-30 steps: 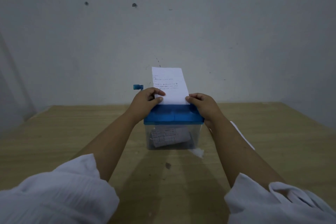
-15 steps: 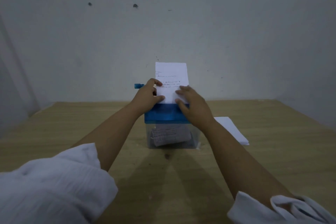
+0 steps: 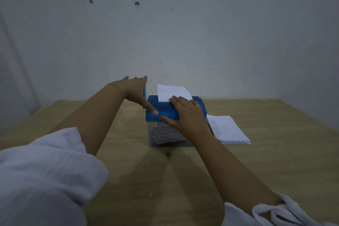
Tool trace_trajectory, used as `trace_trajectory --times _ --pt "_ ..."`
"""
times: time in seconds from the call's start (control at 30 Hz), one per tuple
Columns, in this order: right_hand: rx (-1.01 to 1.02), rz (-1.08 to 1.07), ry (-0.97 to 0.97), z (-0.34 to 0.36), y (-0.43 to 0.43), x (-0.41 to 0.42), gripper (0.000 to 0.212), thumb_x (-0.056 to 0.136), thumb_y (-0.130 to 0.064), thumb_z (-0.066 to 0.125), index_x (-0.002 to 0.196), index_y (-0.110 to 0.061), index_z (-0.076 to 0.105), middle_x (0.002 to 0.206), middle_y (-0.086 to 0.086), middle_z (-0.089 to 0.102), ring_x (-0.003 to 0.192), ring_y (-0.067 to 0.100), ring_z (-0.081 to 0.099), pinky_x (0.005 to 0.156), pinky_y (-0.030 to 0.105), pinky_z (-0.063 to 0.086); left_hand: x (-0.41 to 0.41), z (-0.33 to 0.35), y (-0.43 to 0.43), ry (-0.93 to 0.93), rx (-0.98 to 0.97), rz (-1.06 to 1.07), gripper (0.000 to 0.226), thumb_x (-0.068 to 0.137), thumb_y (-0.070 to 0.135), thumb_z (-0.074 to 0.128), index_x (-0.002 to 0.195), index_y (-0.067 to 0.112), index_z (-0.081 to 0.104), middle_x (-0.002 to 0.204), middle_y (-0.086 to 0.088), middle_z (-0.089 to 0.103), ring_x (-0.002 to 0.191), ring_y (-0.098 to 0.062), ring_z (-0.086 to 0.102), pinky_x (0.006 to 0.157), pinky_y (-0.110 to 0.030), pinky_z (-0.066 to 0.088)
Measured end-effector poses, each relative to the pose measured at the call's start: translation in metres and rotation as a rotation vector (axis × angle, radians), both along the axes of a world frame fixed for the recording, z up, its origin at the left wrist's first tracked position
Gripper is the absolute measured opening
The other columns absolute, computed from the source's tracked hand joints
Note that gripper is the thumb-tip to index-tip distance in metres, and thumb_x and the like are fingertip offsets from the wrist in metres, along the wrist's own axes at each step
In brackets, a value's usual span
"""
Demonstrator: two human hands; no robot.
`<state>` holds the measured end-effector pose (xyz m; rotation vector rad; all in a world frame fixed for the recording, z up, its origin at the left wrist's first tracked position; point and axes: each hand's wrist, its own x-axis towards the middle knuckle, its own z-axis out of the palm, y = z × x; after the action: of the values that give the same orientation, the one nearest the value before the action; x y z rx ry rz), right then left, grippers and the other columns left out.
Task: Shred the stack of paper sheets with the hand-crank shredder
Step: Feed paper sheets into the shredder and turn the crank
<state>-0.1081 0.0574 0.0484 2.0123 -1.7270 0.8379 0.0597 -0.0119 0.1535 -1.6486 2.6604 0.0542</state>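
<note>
The hand-crank shredder has a blue lid over a clear bin that holds shredded paper. One white sheet stands upright in its slot, low in the lid. My right hand lies across the lid, fingertips at the foot of the sheet and thumb along the front edge. My left hand is spread open at the shredder's left end, over the blue crank, which it mostly hides. Its thumb reaches down onto the lid. The stack of paper sheets lies flat on the table just right of the shredder.
The wooden table runs back to a plain grey wall. Both my forearms and white rolled sleeves fill the near part of the view. Small paper scraps and a dark spot lie on the table in front of the bin.
My left hand let go of the sheet and swung left and up to the crank. My right hand slid from the sheet onto the lid. The sheet now sits lower in the slot.
</note>
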Motion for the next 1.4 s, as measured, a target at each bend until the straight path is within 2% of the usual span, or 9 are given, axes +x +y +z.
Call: trace_trajectory --times 0.17,0.33,0.47,0.63,0.9,1.0,1.1,1.17,1.4 --pt "0.008 0.007 -0.005 0.001 0.000 0.000 0.071 0.083 -0.064 0.051 0.134 -0.014 0.049 0.139 0.002 0.050 0.127 0.018 0.046 0.109 0.037 0.026 -0.002 -0.001 0.007 -0.079 -0.067 0.032 0.122 0.049 0.055 0.085 0.144 0.008 0.025 0.145 -0.010 0.035 0.130 -0.025 0.038 0.106 -0.035 0.036" --pt "-0.008 -0.039 -0.016 -0.001 -0.009 0.000 0.065 0.083 -0.058 0.057 0.130 -0.013 0.052 0.134 0.002 0.054 0.123 0.018 0.049 0.106 0.038 0.028 -0.015 -0.009 0.023 -0.155 -0.322 0.043 0.064 0.061 0.051 0.082 0.103 0.008 0.059 0.087 -0.004 0.056 0.085 -0.018 0.054 0.072 -0.027 0.042" --pt "-0.048 -0.053 -0.061 -0.003 -0.017 -0.001 0.062 0.080 -0.055 0.062 0.121 -0.010 0.060 0.124 0.005 0.062 0.113 0.022 0.058 0.099 0.042 0.036 -0.011 -0.040 0.031 -0.004 -0.294 0.062 0.042 0.081 0.030 0.072 0.113 0.007 0.059 0.110 -0.009 0.063 0.100 -0.022 0.061 0.074 -0.027 0.045" --pt "-0.026 -0.027 -0.055 -0.002 -0.015 -0.003 0.062 0.083 -0.055 0.060 0.128 -0.013 0.055 0.129 0.003 0.058 0.117 0.020 0.053 0.104 0.038 0.030 -0.002 -0.043 0.031 0.177 -0.205 0.065 0.067 0.071 0.032 0.081 0.127 0.009 0.050 0.122 -0.010 0.059 0.108 -0.024 0.057 0.084 -0.032 0.046" --pt "-0.074 -0.001 -0.055 -0.005 -0.017 -0.007 0.063 0.080 -0.059 0.058 0.124 -0.014 0.058 0.122 0.003 0.062 0.112 0.021 0.057 0.100 0.040 0.036 -0.004 -0.048 0.039 -0.016 -0.145 0.112 0.027 0.092 0.012 0.055 0.117 0.004 0.054 0.119 -0.011 0.058 0.106 -0.024 0.059 0.081 -0.028 0.047" --pt "-0.095 0.018 -0.063 -0.004 -0.018 -0.010 0.064 0.077 -0.061 0.054 0.120 -0.014 0.061 0.119 0.002 0.064 0.108 0.020 0.059 0.097 0.041 0.038 0.001 -0.045 0.039 0.016 -0.070 0.072 0.021 0.092 0.001 0.044 0.110 0.001 0.055 0.108 -0.012 0.057 0.095 -0.024 0.059 0.075 -0.028 0.047" --pt "-0.098 0.046 -0.075 -0.005 -0.019 -0.011 0.067 0.077 -0.067 0.049 0.120 -0.017 0.061 0.119 0.000 0.064 0.110 0.018 0.058 0.099 0.041 0.037 0.006 -0.046 0.029 0.035 0.037 0.023 0.020 0.094 0.003 0.042 0.076 0.008 0.049 0.076 0.000 0.044 0.064 -0.012 0.045 0.053 -0.017 0.033" --pt "-0.098 0.066 -0.101 -0.005 -0.018 -0.013 0.066 0.077 -0.065 0.053 0.122 -0.018 0.060 0.121 -0.002 0.063 0.113 0.016 0.056 0.102 0.039 0.033 0.009 -0.052 0.023 0.025 0.108 0.001 0.029 0.095 0.008 0.045 0.067 0.012 0.044 0.070 0.003 0.039 0.070 -0.016 0.045 0.051 -0.017 0.029" --pt "-0.136 0.082 -0.182 -0.010 -0.017 -0.012 0.062 0.074 -0.062 0.058 0.121 -0.020 0.061 0.119 -0.005 0.062 0.110 0.012 0.055 0.103 0.028 0.017 0.012 -0.071 0.005 0.228 0.183 0.021 0.024 0.087 0.011 0.064 0.107 -0.001 0.068 0.101 -0.014 0.068 0.083 -0.016 0.054 0.067 -0.024 0.039"
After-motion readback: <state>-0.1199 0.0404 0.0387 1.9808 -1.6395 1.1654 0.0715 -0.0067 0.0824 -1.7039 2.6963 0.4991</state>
